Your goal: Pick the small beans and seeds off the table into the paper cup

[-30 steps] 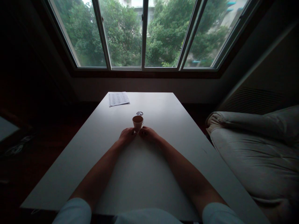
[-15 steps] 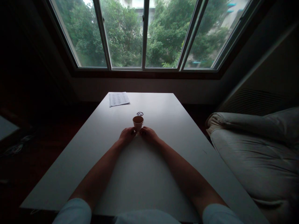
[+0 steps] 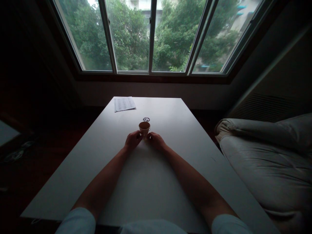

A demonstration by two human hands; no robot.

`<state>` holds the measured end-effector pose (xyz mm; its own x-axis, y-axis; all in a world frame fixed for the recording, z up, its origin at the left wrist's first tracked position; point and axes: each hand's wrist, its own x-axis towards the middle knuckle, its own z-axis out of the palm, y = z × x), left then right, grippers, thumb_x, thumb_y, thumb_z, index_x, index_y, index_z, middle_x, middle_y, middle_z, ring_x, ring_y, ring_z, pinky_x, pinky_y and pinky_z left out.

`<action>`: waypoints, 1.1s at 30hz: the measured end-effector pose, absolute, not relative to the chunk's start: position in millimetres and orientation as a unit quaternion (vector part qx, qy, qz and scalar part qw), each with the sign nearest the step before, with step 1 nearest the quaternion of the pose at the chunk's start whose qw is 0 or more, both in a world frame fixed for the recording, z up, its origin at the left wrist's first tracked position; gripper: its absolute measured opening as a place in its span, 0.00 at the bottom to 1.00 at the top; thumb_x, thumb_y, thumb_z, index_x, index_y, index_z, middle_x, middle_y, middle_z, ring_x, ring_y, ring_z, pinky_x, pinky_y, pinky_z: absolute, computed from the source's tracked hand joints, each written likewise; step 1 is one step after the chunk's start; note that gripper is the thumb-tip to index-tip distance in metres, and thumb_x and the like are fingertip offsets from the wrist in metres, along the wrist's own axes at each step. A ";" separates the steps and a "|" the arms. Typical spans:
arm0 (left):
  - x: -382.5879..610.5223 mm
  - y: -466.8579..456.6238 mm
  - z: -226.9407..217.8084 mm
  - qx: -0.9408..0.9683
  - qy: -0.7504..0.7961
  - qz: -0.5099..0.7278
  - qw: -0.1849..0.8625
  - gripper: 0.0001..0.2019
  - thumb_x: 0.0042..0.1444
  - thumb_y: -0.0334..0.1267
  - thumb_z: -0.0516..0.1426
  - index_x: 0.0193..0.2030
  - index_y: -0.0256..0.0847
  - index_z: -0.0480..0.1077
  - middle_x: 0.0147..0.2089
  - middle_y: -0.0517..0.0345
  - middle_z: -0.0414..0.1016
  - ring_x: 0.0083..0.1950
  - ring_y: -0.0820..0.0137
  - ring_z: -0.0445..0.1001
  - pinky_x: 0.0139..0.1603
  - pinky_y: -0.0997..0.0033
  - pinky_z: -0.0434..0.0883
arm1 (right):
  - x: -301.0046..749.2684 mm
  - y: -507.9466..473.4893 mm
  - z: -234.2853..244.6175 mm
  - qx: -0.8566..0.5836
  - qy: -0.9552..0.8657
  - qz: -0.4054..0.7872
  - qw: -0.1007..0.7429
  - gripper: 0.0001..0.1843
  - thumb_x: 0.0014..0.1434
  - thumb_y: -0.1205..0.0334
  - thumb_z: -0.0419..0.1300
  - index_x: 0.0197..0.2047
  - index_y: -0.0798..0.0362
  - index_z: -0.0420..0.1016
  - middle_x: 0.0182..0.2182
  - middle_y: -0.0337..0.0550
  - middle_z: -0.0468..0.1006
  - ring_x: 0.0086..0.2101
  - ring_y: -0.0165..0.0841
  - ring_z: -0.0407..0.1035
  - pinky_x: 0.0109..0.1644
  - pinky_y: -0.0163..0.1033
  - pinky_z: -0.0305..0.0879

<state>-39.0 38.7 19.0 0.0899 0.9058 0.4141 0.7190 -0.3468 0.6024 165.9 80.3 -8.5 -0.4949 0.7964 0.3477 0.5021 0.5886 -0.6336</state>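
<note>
A small light-coloured cup (image 3: 144, 129) with a brownish inside stands upright near the middle of the white table (image 3: 151, 182). My left hand (image 3: 133, 139) is closed, its fingers gripping the cup low on the left side. From the right, my right hand (image 3: 156, 141) reaches the lower part of the cup with curled fingers, below the small handle. The cup's base is partly hidden by my fingertips. Just behind the cup lies a small dark-rimmed round thing (image 3: 146, 119), too small to make out.
Printed papers (image 3: 124, 104) lie at the table's far left corner. To the right is a pale padded sofa (image 3: 265, 156) close to the table edge. A wide window (image 3: 151, 39) spans the wall beyond. Cables (image 3: 17, 155) lie on the floor at left.
My right-hand fingers have shifted slightly near the cup's base, with a small gap showing between them. The cup stays in almost the same place, and the view has barely moved.
</note>
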 end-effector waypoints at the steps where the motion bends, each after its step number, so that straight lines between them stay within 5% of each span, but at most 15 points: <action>1: -38.2 37.6 20.6 0.724 0.560 0.384 0.121 0.09 0.57 0.40 0.57 0.42 0.41 0.75 0.26 0.63 0.71 0.27 0.76 0.65 0.33 0.77 0.61 | 165.6 80.1 -8.1 -0.389 -0.832 0.233 0.319 0.07 0.57 0.68 0.59 0.39 0.53 0.77 0.37 0.43 0.76 0.32 0.29 0.67 0.37 0.33 0.61; 13: -17.5 39.6 44.2 0.643 0.559 0.503 0.141 0.10 0.59 0.41 0.56 0.43 0.41 0.74 0.29 0.62 0.72 0.29 0.75 0.68 0.33 0.77 0.63 | 161.3 78.2 -4.0 -0.403 -0.836 0.215 0.304 0.06 0.57 0.63 0.61 0.38 0.52 0.78 0.35 0.42 0.75 0.31 0.29 0.67 0.37 0.32 0.62; 33: -36.6 36.3 33.0 0.639 0.591 0.477 0.121 0.09 0.60 0.40 0.52 0.42 0.42 0.70 0.23 0.67 0.61 0.25 0.75 0.60 0.30 0.76 0.58 | 164.5 79.9 -4.7 -0.397 -0.817 0.227 0.351 0.07 0.60 0.66 0.58 0.34 0.53 0.78 0.34 0.44 0.76 0.32 0.30 0.68 0.39 0.34 0.62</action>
<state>-36.6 36.3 33.0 -0.1532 0.8708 0.4671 0.6403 -0.2726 0.7182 164.5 79.9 -4.7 -0.4388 0.8080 0.3931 0.4886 0.5817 -0.6503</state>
